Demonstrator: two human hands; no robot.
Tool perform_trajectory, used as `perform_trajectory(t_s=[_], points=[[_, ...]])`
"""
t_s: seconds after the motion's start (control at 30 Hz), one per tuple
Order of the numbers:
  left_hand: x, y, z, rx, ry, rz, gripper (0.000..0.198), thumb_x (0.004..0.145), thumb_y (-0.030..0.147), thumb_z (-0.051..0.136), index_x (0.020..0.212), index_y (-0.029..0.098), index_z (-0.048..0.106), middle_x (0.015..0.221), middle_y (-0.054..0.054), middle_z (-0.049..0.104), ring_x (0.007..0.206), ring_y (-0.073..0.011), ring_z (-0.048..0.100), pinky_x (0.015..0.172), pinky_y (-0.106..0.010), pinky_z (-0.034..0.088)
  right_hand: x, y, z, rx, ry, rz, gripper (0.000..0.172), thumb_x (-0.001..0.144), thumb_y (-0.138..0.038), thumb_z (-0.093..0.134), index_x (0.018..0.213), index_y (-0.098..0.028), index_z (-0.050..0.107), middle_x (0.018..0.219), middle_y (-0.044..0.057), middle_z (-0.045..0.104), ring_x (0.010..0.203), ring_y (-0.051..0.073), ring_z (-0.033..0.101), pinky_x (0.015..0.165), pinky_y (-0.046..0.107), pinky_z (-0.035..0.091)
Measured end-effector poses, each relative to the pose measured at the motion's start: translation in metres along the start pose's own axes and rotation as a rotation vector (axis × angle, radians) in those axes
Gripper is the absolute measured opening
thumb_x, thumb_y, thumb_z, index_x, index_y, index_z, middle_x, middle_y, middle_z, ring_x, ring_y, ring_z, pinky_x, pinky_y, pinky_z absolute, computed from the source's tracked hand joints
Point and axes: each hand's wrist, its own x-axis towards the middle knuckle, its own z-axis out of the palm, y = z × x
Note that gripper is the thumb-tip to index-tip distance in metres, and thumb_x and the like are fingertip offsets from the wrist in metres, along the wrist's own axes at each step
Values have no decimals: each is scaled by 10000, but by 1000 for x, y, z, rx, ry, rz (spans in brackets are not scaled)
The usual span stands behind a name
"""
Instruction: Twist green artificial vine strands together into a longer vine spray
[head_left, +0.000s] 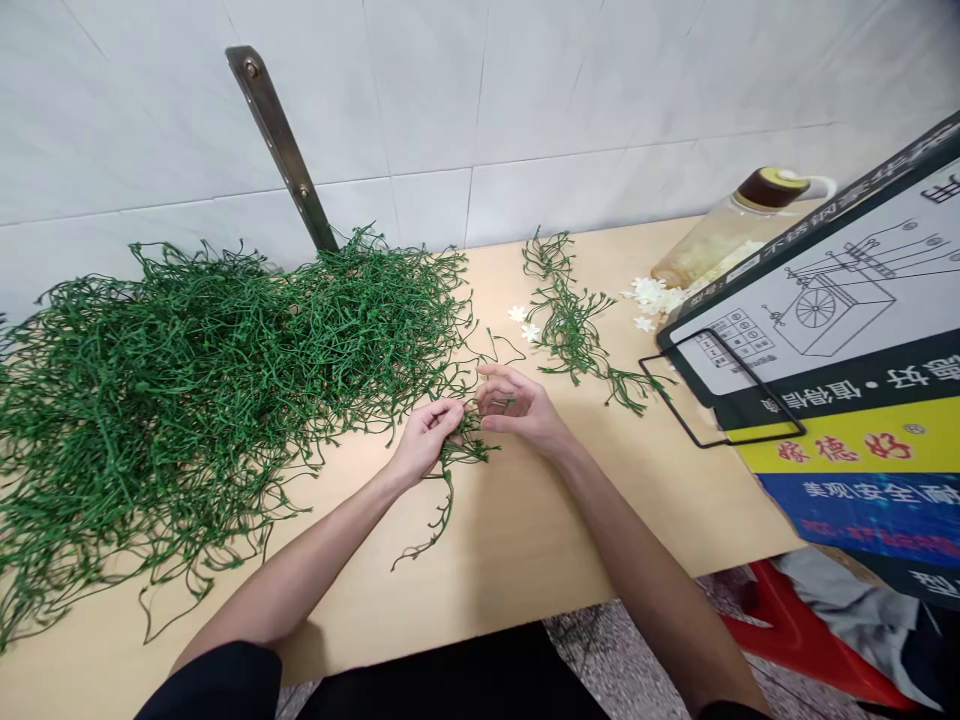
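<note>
My left hand (429, 440) is closed, thumb and fingertips pinched on a green plastic plant stem whose exact hold is partly hidden. A small cluster of green sprigs (469, 448) lies just under and beside its fingertips, and one curly stem (446, 510) trails toward me on the table. My right hand (529, 410) faces it a short way to the right, fingers curved and thumb apart, with bits of green showing between them. A large heap of green plastic stems (225, 350) spreads to the left of both hands.
Beyond my right hand is a loose row of green sprigs (574, 325). White plastic flowers (654, 297) lie near a clear bottle (712, 240). A printed box panel (810, 300) with a black wire frame (701, 442) stands right. A metal bracket (281, 140) rises at the wall.
</note>
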Motion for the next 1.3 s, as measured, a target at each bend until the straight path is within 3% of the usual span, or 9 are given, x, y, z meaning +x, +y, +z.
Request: perform_trajectory(t_s=[0.17,0.33,0.5,0.6,0.73,0.9,1.13,1.3], points=[[0,-1,1,49,0,21,470,577,565,831,692,133,687,579,28,551,505,-60,471,472,-177,454,0,4,3,-95,53,-23,231,615,-303,875,711,-179,705,728,21,712,658,140,656,648,291,571],[-1,-5,0,48,45,61,449,593,541,834,725,137,689,582,26,565,512,-66,487,493,-186,491,0,5,5,-116,179,-4,269,613,-335,875,691,-177,672,573,-2,670,497,125,607,521,273,528],[-3,-4,2,61,113,93,448,617,549,818,717,143,658,577,39,538,490,-59,473,463,-178,478,-2,3,3,-197,57,-76,258,670,-361,833,690,-190,641,608,11,680,543,148,624,556,299,532],[-5,-2,4,84,114,97,454,622,557,813,713,145,644,561,49,524,468,-50,457,448,-170,453,-4,2,3,-398,32,-229,180,741,-342,771,713,-195,671,677,33,692,624,168,634,620,331,534],[-5,-1,4,98,97,91,462,619,565,812,714,145,646,559,47,540,464,-49,465,457,-170,440,-3,6,7,-754,45,-550,60,756,-239,743,783,-211,698,764,51,729,777,206,645,769,399,526],[-2,-5,2,123,87,151,446,608,559,814,666,138,679,608,19,587,530,-69,494,499,-185,446,-1,14,9,-853,72,-798,118,770,-176,705,876,-227,704,783,44,745,788,211,661,741,390,550],[-1,-8,2,28,59,85,398,631,487,827,796,145,710,680,1,632,581,-87,543,541,-201,486,0,18,6,-877,146,-777,94,780,-160,661,828,-231,701,745,46,725,719,204,656,699,385,557],[-3,-9,2,51,81,154,353,645,408,839,799,144,662,678,5,611,588,-81,544,518,-178,487,0,18,5,-899,110,-754,55,791,-191,649,765,-229,680,696,40,700,724,206,649,694,383,552]])
